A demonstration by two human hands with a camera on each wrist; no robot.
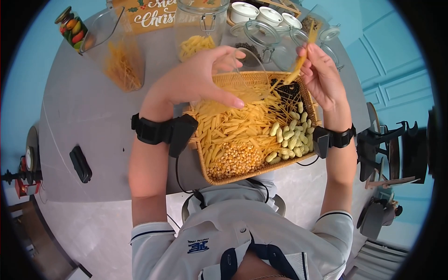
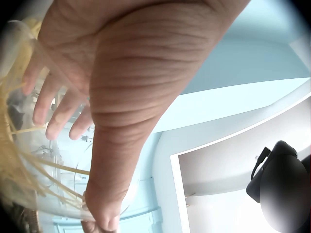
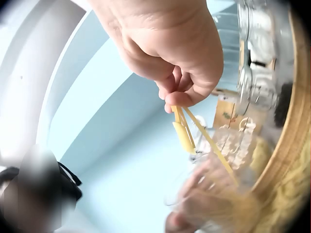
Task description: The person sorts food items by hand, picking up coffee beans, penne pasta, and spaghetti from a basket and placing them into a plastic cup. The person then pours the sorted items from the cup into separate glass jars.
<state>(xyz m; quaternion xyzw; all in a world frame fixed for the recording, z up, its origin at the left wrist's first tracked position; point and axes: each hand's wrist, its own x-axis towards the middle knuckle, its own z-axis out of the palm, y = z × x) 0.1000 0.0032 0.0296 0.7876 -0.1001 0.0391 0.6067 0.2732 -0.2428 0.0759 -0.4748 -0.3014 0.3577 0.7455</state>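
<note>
The left hand [image 1: 200, 77] [image 2: 121, 73] grips a clear container [image 1: 255, 77], thumb on the near side and fingers on the far side, tilted above the wicker basket [image 1: 233, 178]. Long pasta strands show through its wall in the left wrist view. Between thumb and fingertips, the right hand [image 1: 324, 79] [image 3: 170, 43] pinches a few pasta pieces [image 1: 298, 65] [image 3: 183, 138], including long strands, over the basket's back right corner. Penne [image 1: 228, 123], corn kernels [image 1: 235, 159], peanuts [image 1: 294, 137] and dark beans [image 1: 285, 91] lie in the basket, with thin strands scattered between.
Behind the basket stand a clip-top jar of pasta [image 1: 197, 44], open glass jars [image 1: 262, 35] and white pots [image 1: 243, 12]. To the left are a clear container of pasta [image 1: 123, 65] and a jar of colourful contents [image 1: 73, 29]. A black case [image 1: 80, 164] lies on the grey table [image 1: 102, 135].
</note>
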